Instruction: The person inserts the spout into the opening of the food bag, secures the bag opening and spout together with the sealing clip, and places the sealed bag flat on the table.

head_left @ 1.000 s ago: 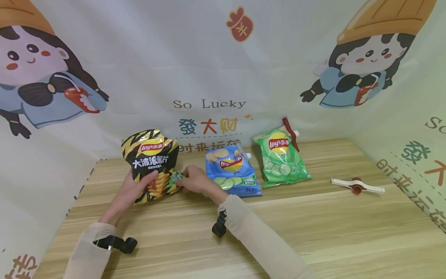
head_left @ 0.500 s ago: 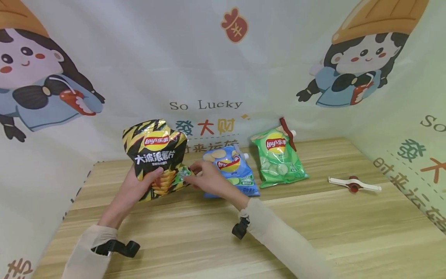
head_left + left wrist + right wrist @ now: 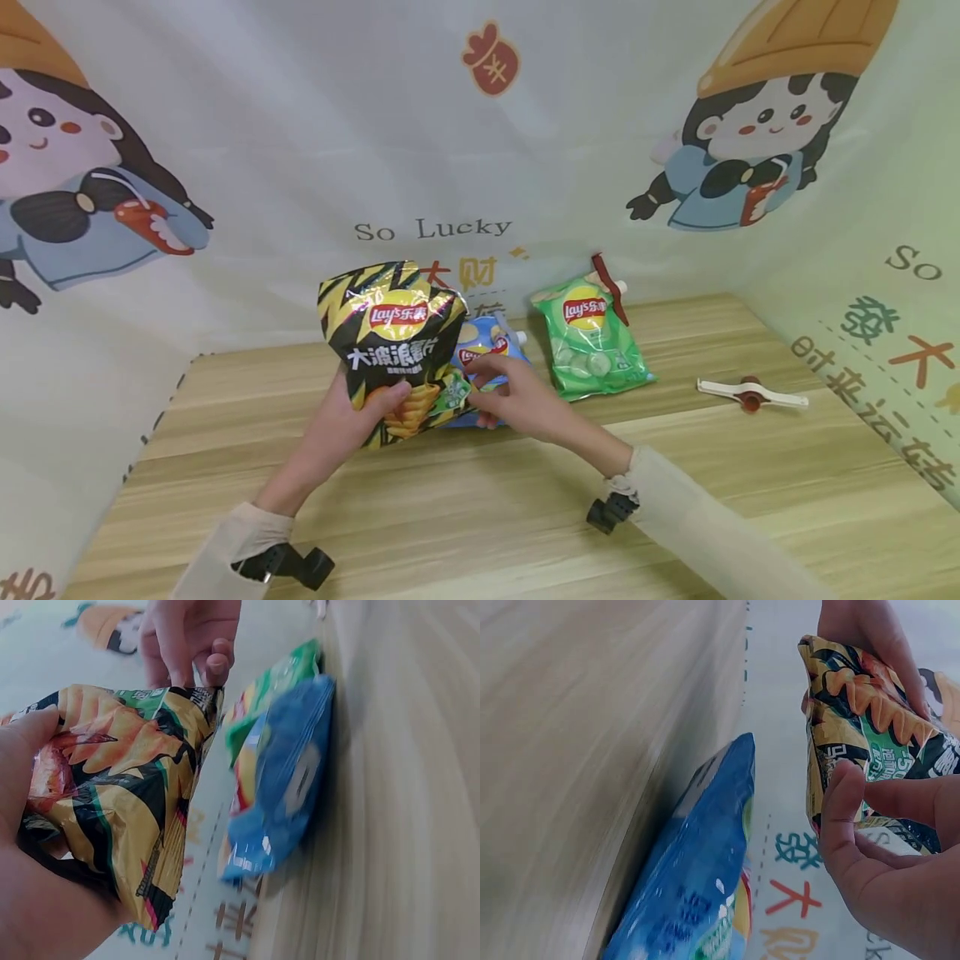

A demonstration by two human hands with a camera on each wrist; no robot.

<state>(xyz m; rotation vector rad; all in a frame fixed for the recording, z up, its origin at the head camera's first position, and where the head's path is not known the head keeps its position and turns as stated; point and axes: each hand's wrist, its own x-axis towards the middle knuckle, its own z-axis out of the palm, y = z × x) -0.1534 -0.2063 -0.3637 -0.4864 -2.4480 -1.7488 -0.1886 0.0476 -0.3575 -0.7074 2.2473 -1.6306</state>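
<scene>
My left hand [image 3: 350, 429] grips a black-and-yellow bag of potato chips [image 3: 392, 358] by its lower part, thumb across the printed front. The bag is tilted and held up off the table. At its lower right edge my right hand [image 3: 517, 398] pinches the bag between curled fingers and thumb, as the right wrist view shows. Behind the held bag lies a blue bag of potato chips [image 3: 491, 333], partly hidden by the right hand and the black bag. A green bag of potato chips [image 3: 592, 342] leans against the back wall, with a dark red clip [image 3: 611, 287] across its top.
A white sealing clip with a dark red middle [image 3: 752, 394] lies on the right of the wooden table [image 3: 480, 517]. A light clip with a white spout [image 3: 521, 337] is on the blue bag. Printed cloth [image 3: 300, 150] walls the table's back and sides.
Both hands and the black-and-yellow bag have moved right, so the bag now covers more of the blue one. The head view has shifted slightly. The other bags and loose clip stay put.
</scene>
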